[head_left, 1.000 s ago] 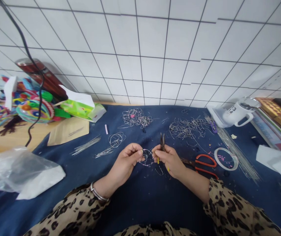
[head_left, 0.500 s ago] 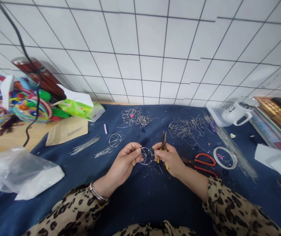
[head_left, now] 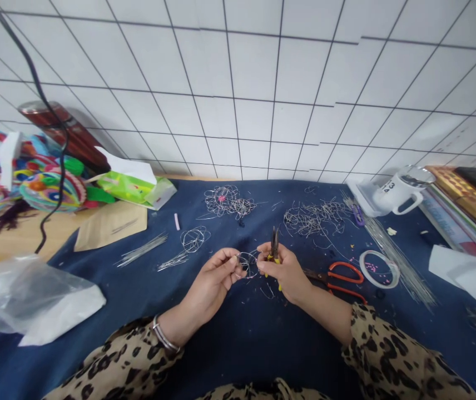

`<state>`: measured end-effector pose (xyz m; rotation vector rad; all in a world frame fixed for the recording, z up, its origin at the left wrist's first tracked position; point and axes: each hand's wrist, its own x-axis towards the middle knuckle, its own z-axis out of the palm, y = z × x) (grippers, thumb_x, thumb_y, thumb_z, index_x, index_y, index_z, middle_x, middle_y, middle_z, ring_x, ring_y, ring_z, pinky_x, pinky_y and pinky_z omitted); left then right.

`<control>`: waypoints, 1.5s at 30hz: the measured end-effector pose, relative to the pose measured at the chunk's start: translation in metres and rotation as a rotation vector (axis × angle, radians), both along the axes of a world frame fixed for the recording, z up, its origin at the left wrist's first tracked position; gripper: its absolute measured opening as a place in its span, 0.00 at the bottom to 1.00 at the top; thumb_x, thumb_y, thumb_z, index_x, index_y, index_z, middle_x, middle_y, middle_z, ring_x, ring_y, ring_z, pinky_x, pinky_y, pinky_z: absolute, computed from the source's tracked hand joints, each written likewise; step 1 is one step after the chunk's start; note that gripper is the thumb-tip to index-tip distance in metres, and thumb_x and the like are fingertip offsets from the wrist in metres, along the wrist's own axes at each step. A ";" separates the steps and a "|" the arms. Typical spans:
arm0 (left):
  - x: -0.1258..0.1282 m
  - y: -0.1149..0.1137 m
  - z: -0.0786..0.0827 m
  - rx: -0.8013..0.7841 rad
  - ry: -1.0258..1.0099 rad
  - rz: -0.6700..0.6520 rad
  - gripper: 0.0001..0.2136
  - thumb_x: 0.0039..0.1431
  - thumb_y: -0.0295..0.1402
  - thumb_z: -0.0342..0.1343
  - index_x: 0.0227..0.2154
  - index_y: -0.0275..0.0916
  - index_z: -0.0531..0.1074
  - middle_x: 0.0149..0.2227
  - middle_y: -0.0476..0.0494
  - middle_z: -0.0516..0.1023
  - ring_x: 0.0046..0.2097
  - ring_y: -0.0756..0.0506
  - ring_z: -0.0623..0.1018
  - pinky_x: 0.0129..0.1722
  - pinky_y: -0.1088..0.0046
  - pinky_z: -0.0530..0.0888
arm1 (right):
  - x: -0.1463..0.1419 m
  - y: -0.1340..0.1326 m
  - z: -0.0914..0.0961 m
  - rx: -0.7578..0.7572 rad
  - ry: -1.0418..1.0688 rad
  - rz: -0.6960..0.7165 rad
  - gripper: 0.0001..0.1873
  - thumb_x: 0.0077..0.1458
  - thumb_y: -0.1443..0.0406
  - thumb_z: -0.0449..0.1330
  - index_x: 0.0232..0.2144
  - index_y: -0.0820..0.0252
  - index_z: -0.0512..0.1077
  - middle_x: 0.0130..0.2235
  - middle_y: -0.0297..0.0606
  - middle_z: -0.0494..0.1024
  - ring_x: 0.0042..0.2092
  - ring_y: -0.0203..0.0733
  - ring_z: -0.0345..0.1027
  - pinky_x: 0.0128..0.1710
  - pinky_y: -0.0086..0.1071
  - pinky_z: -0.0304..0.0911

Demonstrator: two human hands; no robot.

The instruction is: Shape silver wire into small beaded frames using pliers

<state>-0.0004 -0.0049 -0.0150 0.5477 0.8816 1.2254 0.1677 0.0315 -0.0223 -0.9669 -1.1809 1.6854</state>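
Note:
My left hand (head_left: pixel 217 276) pinches the left side of a round silver wire frame (head_left: pixel 248 263) between thumb and fingers. My right hand (head_left: pixel 284 273) holds pliers (head_left: pixel 275 244) with yellow handles, their dark jaws pointing away from me. Its thumb and forefinger also meet at the frame's right edge, where the exact grip is too small to make out. A short curved wire offcut (head_left: pixel 267 290) lies on the cloth just below the hands. Part of the pliers' handles is hidden inside my right palm.
Blue cloth (head_left: pixel 229 344) covers the table. Wire tangles (head_left: pixel 315 218) and a beaded wire bundle (head_left: pixel 227 201) lie behind my hands. Red-handled scissors (head_left: pixel 346 272), a shallow dish of pink beads (head_left: pixel 378 269) and a white mug (head_left: pixel 400 191) are on the right. A plastic bag (head_left: pixel 33 294) sits left.
My right hand has shifted slightly left, closing on the wire frame's right edge, with the pliers moving along. The frame appears more tilted. The whole view has shifted a little.

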 end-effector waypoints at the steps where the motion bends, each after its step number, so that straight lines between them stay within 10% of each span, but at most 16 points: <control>1: 0.000 0.000 0.000 -0.005 0.003 -0.016 0.04 0.55 0.30 0.56 0.34 0.37 0.70 0.29 0.48 0.70 0.32 0.51 0.72 0.37 0.72 0.71 | 0.000 0.000 -0.001 0.011 -0.010 -0.004 0.16 0.44 0.67 0.61 0.38 0.58 0.66 0.30 0.30 0.69 0.29 0.32 0.64 0.33 0.31 0.61; 30: -0.006 0.000 0.003 0.053 -0.074 -0.174 0.09 0.59 0.29 0.52 0.42 0.37 0.66 0.34 0.45 0.72 0.33 0.50 0.73 0.37 0.72 0.69 | -0.002 -0.008 0.007 0.232 -0.260 -0.007 0.16 0.47 0.68 0.57 0.41 0.58 0.66 0.29 0.29 0.68 0.27 0.31 0.61 0.29 0.26 0.61; 45: -0.001 -0.006 0.005 0.183 0.242 -0.276 0.22 0.47 0.21 0.60 0.44 0.42 0.62 0.30 0.53 0.64 0.31 0.54 0.65 0.32 0.79 0.64 | -0.006 -0.013 0.005 0.388 -0.387 -0.019 0.15 0.46 0.70 0.55 0.40 0.59 0.66 0.29 0.30 0.69 0.30 0.32 0.65 0.33 0.27 0.63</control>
